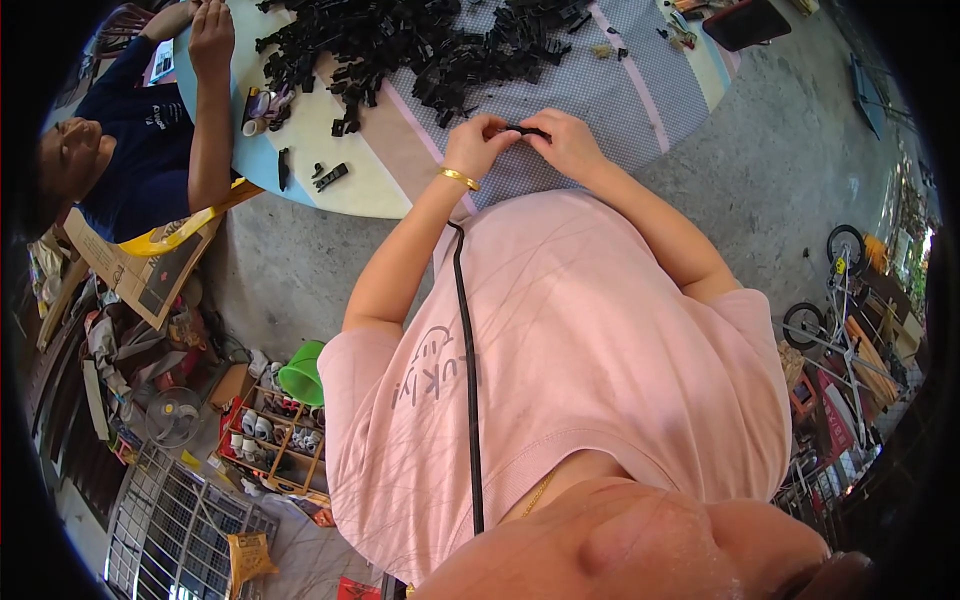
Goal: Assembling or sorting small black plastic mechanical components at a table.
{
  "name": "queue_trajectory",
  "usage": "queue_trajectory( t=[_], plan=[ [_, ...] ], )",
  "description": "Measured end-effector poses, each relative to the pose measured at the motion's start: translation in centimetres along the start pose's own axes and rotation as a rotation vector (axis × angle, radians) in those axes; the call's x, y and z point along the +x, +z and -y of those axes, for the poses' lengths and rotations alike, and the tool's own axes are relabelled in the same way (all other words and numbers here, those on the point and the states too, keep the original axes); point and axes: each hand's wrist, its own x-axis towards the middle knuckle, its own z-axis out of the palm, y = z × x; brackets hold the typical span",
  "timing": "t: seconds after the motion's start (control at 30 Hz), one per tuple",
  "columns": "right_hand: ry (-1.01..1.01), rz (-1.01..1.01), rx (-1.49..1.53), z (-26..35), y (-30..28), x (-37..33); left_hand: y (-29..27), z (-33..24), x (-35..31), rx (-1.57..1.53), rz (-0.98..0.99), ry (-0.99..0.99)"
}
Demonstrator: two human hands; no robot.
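At the near edge of the round table (pixel 375 200), my left hand (pixel 478 147), a gold bangle at its wrist, pinches one end of a small, narrow black plastic part (pixel 524 130). The fingers of my right hand (pixel 568 147) are closed on the part's other end. It lies crosswise between the fingertips, and its exact kind cannot be made out. Just beyond my hands spreads a large heap of loose black plastic pieces (pixel 430 50). To the left, a black clip-like piece (pixel 330 177) and a slim black piece (pixel 283 168) lie apart from the heap.
Across the table's left side, a person in a dark blue shirt (pixel 150 130) has raised hands. Tape rolls (pixel 256 125) lie near that person's arm. A dark flat device (pixel 745 24) is at the far right. A black cord (pixel 462 330) runs down my pink shirt.
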Motion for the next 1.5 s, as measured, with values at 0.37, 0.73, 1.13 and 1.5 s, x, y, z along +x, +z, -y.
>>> queue_trajectory(
  t=[0.37, 0.73, 1.13, 1.5],
  plan=[
    [0.306, 0.05, 0.252, -0.7, 0.6, -0.1, -0.6, -1.3, 1.4, -0.205, 0.224, -0.424],
    [0.746, 0.148, 0.484, -1.2, 0.5, 1.5, -0.3, -1.8, 2.1, -0.132, 0.26, -0.466],
    [-0.043, -0.254, -0.375, -4.5, -5.3, 6.2, 0.3, -3.5, 1.3, 0.397, 0.232, -0.141],
    [-0.047, -0.115, -0.572, -4.2, -6.6, 8.2, 3.0, -2.8, 6.5, 0.661, -0.205, 0.334]
  ],
)
